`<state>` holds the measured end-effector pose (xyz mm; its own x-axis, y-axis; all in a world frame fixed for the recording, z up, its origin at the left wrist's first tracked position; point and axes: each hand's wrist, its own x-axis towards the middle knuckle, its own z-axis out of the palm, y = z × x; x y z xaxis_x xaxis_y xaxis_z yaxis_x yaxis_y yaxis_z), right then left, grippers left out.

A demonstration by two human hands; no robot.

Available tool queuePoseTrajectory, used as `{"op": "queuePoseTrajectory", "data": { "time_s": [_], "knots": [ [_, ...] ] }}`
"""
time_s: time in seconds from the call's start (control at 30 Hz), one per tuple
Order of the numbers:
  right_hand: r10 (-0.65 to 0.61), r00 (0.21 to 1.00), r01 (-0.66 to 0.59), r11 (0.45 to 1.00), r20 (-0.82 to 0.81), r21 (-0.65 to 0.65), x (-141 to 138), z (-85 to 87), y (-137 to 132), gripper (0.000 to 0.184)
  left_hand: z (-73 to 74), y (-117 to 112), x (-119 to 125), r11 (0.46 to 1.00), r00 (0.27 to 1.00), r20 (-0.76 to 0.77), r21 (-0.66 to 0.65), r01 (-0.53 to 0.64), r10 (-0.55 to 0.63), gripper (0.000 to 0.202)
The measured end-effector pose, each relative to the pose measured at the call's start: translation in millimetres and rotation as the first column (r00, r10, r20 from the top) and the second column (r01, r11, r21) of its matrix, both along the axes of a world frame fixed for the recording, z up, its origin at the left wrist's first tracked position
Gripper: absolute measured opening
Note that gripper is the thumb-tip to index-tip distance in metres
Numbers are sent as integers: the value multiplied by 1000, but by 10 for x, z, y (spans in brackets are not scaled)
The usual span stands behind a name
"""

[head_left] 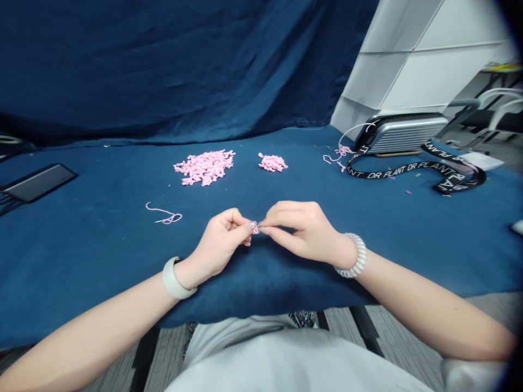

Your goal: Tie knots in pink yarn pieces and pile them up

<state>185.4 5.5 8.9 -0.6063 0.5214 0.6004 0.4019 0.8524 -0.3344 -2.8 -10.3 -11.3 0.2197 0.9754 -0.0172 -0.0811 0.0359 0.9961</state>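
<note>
Just above the front part of the blue-covered table, my left hand (223, 237) pinches a small pink yarn piece (255, 230) between thumb and forefinger. From the other side, the thumb and fingertips of my right hand (302, 228) close on the same small piece. My fingers hide most of it, so its shape is hard to make out. Beyond my hands lie a wide pile of pink knotted yarn pieces (204, 167) and a smaller pink yarn pile (273, 163). A loose pink strand (165, 216) curls on the cloth left of my left hand.
A black lanyard with white lettering (392, 172) lies at the right, near a silver ribbed case (408, 135) and some pink yarn scraps (342, 151). At the left edge is a dark flat device (41, 182). Blue cloth (122, 250) covers the table and a curtain (183, 65) hangs behind.
</note>
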Motion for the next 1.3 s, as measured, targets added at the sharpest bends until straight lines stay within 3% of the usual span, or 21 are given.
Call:
{"op": "queuePoseTrajectory", "data": {
  "time_s": [0.13, 0.23, 0.4, 0.73, 1.0, 1.3],
  "knots": [
    [-49, 999, 48, 974, 2, -222, -2, 50, 17, 27, -1, -6, -20, 994, 991, -134, 104, 16, -2, 23],
    [-36, 999, 42, 959, 28, -281, -15, 50, 19, 29, 24, -20, -18, 991, 977, -215, 132, 22, 7, 23],
    [-30, 996, 52, 960, 81, -277, -19, 28, 13, 29, 51, -25, -12, 991, 960, -279, 132, 19, 19, 22],
    [-3, 981, 53, 966, 192, -255, 7, 25, 20, 27, 36, -22, -6, 998, 969, -239, -4, 56, -55, 23],
    [-23, 904, 152, 950, 427, -271, -10, 33, 0, 30, 22, -8, 14, 991, 957, -271, -113, 73, -102, 21],
    [-56, 834, 182, 967, 548, -178, -100, -65, -60, 29, 57, 40, 3, 962, 942, -299, -260, 76, -155, 18]
  ]
}}
